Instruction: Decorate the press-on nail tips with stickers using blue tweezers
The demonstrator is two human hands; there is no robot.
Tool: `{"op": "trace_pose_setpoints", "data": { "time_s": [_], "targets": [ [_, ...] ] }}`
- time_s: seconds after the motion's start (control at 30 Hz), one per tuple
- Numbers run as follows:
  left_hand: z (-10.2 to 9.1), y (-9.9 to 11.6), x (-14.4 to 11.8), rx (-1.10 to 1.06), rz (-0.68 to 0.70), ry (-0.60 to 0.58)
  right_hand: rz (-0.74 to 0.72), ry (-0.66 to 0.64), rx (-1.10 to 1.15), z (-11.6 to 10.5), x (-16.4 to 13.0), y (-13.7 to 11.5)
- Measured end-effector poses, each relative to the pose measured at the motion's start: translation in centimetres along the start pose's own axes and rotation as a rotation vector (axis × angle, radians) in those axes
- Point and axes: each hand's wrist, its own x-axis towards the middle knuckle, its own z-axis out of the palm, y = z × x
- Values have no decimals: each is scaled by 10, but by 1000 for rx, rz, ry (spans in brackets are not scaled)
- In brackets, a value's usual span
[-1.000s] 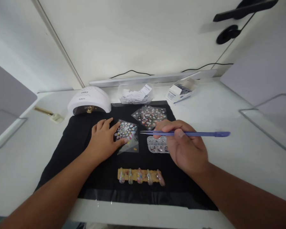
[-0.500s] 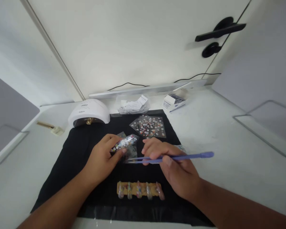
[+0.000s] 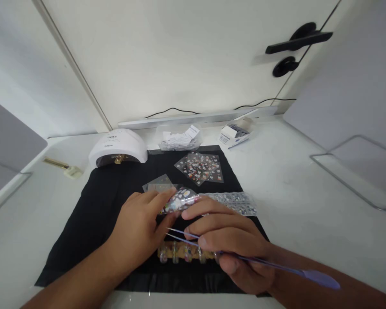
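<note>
My left hand [image 3: 141, 223] pinches a clear sticker sheet [image 3: 183, 199] printed with small colourful shapes, bent into a curve above the black cloth. My right hand [image 3: 234, 240] holds purple tweezers [image 3: 276, 266], their tips apart and pointing left toward my left thumb. The index finger of that hand reaches to the right end of the sheet and seems to touch it. Below both hands lies a tan strip [image 3: 194, 253] carrying several decorated false nails [image 3: 188, 252]; my right fingers cover its right end.
On the black cloth [image 3: 93, 223] lie more sticker sheets [image 3: 201, 167], another clear sheet [image 3: 159, 182] and a rhinestone case [image 3: 241, 202]. Behind stand a white nail lamp [image 3: 119, 146], a tray of white packets [image 3: 180, 139] and a small box [image 3: 233, 135]. A brush [image 3: 62, 166] lies left.
My left hand has shifted right and slightly down with the sticker sheet. My right hand has come lower, its index finger now at the sheet, and the tweezers have tilted, handle end down.
</note>
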Motion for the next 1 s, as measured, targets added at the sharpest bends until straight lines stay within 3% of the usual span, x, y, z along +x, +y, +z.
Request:
{"op": "trace_pose_setpoints", "data": {
  "time_s": [0.27,0.47,0.67,1.0],
  "targets": [
    [1,-2,-8,-510,-34,12,157,269,268,8,-3,0],
    [1,5,-5,-1032,-86,67,250,306,352,7,-2,-2],
    [-4,7,-4,-1093,-43,55,286,272,321,4,-1,-3],
    [-6,2,-7,-990,-15,57,256,223,262,6,-4,-6]
  ]
}}
